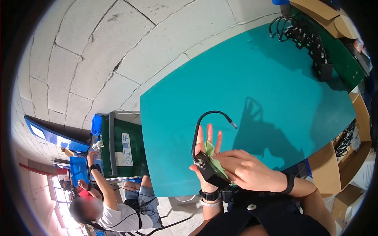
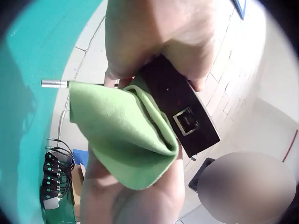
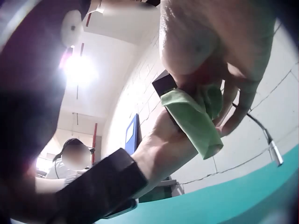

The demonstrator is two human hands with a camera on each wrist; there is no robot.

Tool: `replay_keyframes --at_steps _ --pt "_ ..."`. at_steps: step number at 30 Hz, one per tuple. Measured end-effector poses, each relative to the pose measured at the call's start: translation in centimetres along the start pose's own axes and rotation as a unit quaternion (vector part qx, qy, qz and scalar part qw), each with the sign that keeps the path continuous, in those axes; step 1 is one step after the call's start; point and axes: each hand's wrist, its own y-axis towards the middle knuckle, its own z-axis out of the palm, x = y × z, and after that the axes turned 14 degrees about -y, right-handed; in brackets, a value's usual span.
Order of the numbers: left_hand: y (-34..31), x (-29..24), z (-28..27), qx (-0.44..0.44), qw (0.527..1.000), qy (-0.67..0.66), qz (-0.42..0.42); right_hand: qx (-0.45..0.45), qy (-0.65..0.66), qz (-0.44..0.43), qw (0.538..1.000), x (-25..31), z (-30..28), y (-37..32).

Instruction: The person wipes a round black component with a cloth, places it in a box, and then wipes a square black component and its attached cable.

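My left hand (image 1: 208, 187) grips a small black box (image 1: 212, 175) above the near edge of the table. In the left wrist view a metal-framed square port shows on the end of the box (image 2: 175, 105). From its connector rises a curved black cable (image 1: 195, 137) with a silver metal tip. My right hand (image 1: 252, 171) holds a light green cloth (image 1: 217, 162) against the box, fingers bent over the fabric. The cloth (image 2: 124, 126) hangs in a fold beside the port. In the right wrist view the cloth (image 3: 194, 121) hides part of the box.
The teal table (image 1: 189, 94) spreads out ahead. Several similar black boxes with cables (image 1: 309, 45) stand in a row at its far right. An open cardboard box (image 1: 327, 169) holds dark cables at the right. Another person (image 1: 126, 214) sits at the left by a green tool cart (image 1: 128, 147).
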Motion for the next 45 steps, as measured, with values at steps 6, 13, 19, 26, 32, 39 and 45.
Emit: replay_keyframes --at_steps 6,13,19,26,32,39,45 --pt "-0.5 0.4 0.0 -0.041 0.999 -0.02 -0.017 -0.067 0.04 -0.023 0.997 0.8 -1.1 0.7" --pt "-0.1 -0.2 0.7 -0.002 1.0 -0.009 -0.028 -0.038 0.03 -0.009 0.999 -0.8 0.1 0.6" --pt "-0.7 -0.6 -1.0 0.037 0.985 0.169 -0.025 -0.076 0.182 0.06 0.978 -1.1 -2.9 1.6" --pt "-0.3 -0.7 0.4 0.011 0.909 0.412 0.056 -0.021 0.013 0.068 0.997 -1.8 -3.9 2.1" --pt "-0.3 -0.6 1.2 0.024 0.775 0.619 0.123 -0.081 -0.038 0.106 0.99 -1.2 -2.9 1.6" --pt "-0.4 -0.5 1.9 0.025 0.802 0.593 0.059 -0.083 -0.003 0.132 0.988 -2.7 -2.3 2.0" --pt "0.2 -0.8 1.3 0.049 0.825 0.554 0.102 -0.067 0.17 0.15 0.972 -3.4 -2.0 2.4"
